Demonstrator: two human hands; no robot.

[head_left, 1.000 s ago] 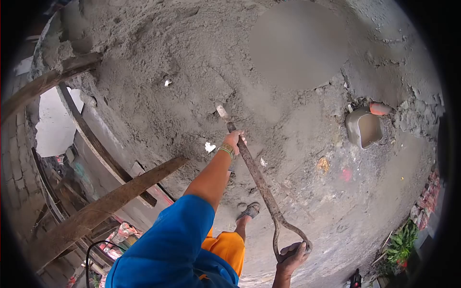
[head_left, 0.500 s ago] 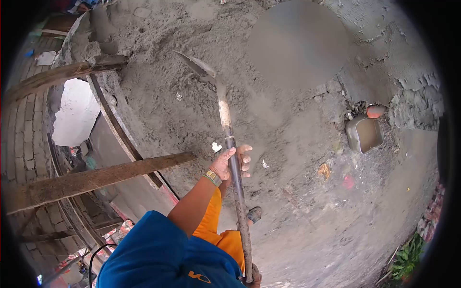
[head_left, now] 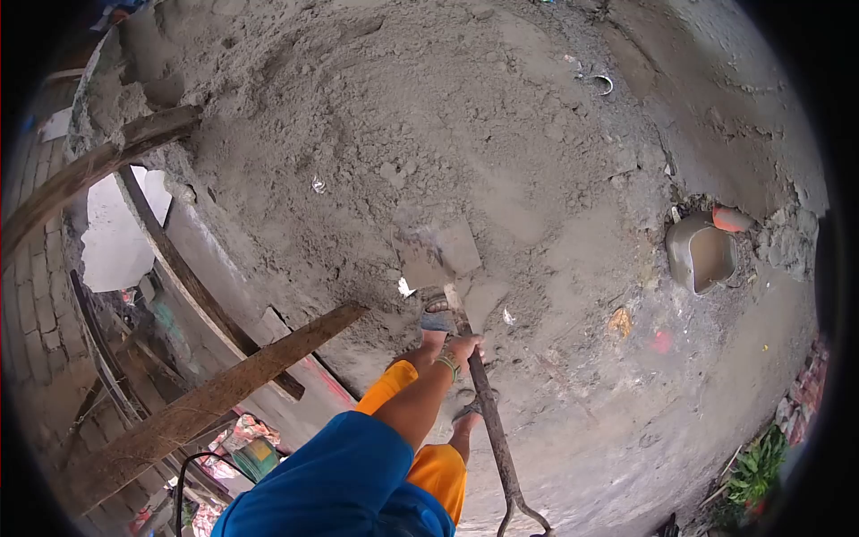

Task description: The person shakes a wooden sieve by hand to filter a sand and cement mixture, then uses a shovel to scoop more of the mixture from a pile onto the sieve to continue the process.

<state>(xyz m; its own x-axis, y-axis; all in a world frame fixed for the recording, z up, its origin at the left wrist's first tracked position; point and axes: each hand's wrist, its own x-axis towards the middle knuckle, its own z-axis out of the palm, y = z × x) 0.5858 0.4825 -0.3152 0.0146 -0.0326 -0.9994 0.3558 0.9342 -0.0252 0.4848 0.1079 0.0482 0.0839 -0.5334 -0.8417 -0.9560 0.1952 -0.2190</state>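
My left hand (head_left: pixel 463 348), with a watch on its wrist, is closed round the shaft of a shovel (head_left: pixel 484 394). The shovel's blade (head_left: pixel 459 247) lies low against the grey sand-like mix (head_left: pixel 358 188), just ahead of my sandalled foot (head_left: pixel 436 315). Its shaft runs back toward me to a forked handle end (head_left: pixel 519 506) at the bottom edge. My right hand is out of the picture. The other foot (head_left: pixel 467 413) stands left of the shaft.
Wooden beams (head_left: pixel 242 394) jut in from the left beside a brick surface (head_left: pixel 36 295). On the right sit a metal container (head_left: pixel 682 255) of murky liquid and an orange-red object (head_left: pixel 731 219). Green leaves (head_left: pixel 759 470) are at lower right.
The shovel blade has come down and back toward my feet from farther out. My left hand has closed round the shaft. My right hand, at the handle end before, has left view.
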